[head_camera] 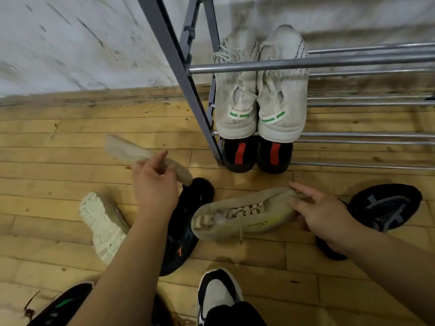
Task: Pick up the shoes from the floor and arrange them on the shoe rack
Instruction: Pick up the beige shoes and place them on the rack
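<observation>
Head view: beige shoe (pixel 242 215) lies on its side low over the floor (pixel 70 142), in front of the rack (pixel 353 62). Cannot tell whether it is lifted or touching the boards.

Right hand (pixel 324 215) holds it at its right end, fingers over the top, thumb tucked beneath. Probably the toe end, since the laces and opening lie to the left.

Left hand (pixel 153 184) pinches a limp beige insole (pixel 131 149), blurred, held clear of the floor above a black shoe (pixel 186 227).

Handling (judgement): knit upper, soft and light, so it will fold under a squeeze. The sole is the stiff part. A firmer hold would be at the heel collar or across the sole. The loose lace may snag on a rack bar. The insole is floppy and likely wants seating inside the shoe first.

Around it:
- A cream shoe (pixel 103 227) lies sole-up to the left.
- A dark shoe with grey cross (pixel 386 205) lies just beyond the right hand.

On the rack: a white pair (pixel 259 95) is on a middle shelf, heels out, with a black pair with red tabs (pixel 256 156) beneath. The bars to their right are free.
</observation>
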`<state>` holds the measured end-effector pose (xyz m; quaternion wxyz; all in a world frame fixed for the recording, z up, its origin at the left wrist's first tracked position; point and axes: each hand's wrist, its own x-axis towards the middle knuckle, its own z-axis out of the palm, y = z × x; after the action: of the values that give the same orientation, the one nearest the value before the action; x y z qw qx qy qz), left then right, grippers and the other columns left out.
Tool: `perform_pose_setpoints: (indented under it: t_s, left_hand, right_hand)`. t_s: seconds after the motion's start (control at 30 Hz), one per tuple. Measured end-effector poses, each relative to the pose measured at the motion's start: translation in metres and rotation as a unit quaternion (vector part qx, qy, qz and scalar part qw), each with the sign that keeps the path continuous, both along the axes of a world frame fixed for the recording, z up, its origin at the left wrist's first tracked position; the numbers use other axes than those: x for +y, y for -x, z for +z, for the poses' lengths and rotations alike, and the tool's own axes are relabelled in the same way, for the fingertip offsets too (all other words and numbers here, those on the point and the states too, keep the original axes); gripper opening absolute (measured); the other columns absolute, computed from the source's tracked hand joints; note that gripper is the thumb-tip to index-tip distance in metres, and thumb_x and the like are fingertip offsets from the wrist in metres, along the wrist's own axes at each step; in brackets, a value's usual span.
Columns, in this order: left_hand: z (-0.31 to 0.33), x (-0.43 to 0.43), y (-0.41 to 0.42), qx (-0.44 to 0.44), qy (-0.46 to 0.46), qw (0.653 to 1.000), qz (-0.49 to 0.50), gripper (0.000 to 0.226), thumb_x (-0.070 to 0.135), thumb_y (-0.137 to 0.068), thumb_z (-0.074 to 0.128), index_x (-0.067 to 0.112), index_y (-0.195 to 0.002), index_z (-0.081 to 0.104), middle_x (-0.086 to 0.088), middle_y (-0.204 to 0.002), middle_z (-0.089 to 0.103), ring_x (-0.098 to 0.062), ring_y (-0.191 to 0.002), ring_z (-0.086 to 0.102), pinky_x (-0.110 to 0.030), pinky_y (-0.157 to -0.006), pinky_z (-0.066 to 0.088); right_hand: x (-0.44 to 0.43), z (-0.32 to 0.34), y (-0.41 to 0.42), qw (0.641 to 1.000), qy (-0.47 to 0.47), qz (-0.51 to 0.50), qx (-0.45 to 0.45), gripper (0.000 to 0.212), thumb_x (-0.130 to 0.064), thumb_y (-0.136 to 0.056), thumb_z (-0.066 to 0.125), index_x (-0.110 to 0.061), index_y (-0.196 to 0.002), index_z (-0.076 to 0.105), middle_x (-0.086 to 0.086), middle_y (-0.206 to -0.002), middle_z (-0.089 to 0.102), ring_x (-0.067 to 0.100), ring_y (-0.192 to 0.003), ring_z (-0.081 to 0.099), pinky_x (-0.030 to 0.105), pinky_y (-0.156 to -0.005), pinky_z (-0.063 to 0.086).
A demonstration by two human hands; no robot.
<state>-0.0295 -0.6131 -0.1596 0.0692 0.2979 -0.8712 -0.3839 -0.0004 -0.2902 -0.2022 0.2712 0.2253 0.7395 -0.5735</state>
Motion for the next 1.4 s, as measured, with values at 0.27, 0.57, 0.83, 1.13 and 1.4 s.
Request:
perform_pose_setpoints:
  t_s: [0.27,0.57,0.83,1.13,1.4]
  left_hand:
    - [0.026,0.03,-0.091,-0.103,0.103,0.93,-0.337,0.052,0.034,-0.095,0.07,0.041,-0.145,0.055,0.017,-0.129,0.047,-0.004,-0.107,0.055,-0.023,-0.087,0.051]
    - [-0.036,0.025,-0.094,-0.271,0.052,0.929,-0.248,0.085,0.053,-0.083,0.076,0.051,-0.154,0.029,0.008,-0.153,0.02,-0.028,-0.145,0.026,-0.045,-0.116,0.036]
    - [-0.045,0.055,-0.095,-0.284,0.094,0.929,-0.218,0.114,0.06,-0.078,0.079,0.049,-0.16,0.001,0.003,-0.156,0.002,-0.035,-0.142,0.029,-0.051,-0.111,0.044]
    - [0.076,0.013,-0.127,-0.16,0.031,0.941,-0.297,0.099,0.058,-0.073,0.083,0.056,-0.154,0.027,0.019,-0.145,0.024,-0.008,-0.125,0.043,-0.02,-0.089,0.043]
    - [0.232,0.024,-0.147,0.044,0.088,0.933,-0.346,0.09,0.052,-0.073,0.087,0.061,-0.148,0.038,0.024,-0.144,0.028,0.01,-0.123,0.04,-0.008,-0.089,0.038]
  right_hand:
    - [0.001,-0.005,-0.003,0.998,-0.051,0.045,0.017,0.038,-0.03,-0.103,0.062,-0.038,-0.14,0.059,-0.001,-0.098,0.069,0.01,-0.068,0.065,0.023,-0.061,0.047]
    - [0.005,-0.006,-0.01,0.992,-0.094,0.08,0.026,0.044,-0.022,-0.105,0.059,-0.035,-0.147,0.054,-0.004,-0.105,0.069,0.01,-0.071,0.065,0.02,-0.061,0.048]
    - [-0.002,0.006,-0.008,0.979,-0.124,0.147,0.061,0.052,-0.024,-0.104,0.06,-0.039,-0.152,0.047,-0.003,-0.133,0.066,0.014,-0.114,0.064,0.029,-0.096,0.051]
    - [0.013,0.158,0.002,0.863,-0.229,0.379,0.243,0.047,-0.031,-0.105,0.054,-0.045,-0.15,0.047,-0.022,-0.146,0.055,0.003,-0.133,0.051,0.019,-0.098,0.039]
    - [0.07,0.324,-0.018,0.824,-0.288,0.324,0.364,0.042,-0.033,-0.106,0.052,-0.049,-0.146,0.05,-0.024,-0.12,0.059,-0.007,-0.096,0.056,0.007,-0.074,0.037]
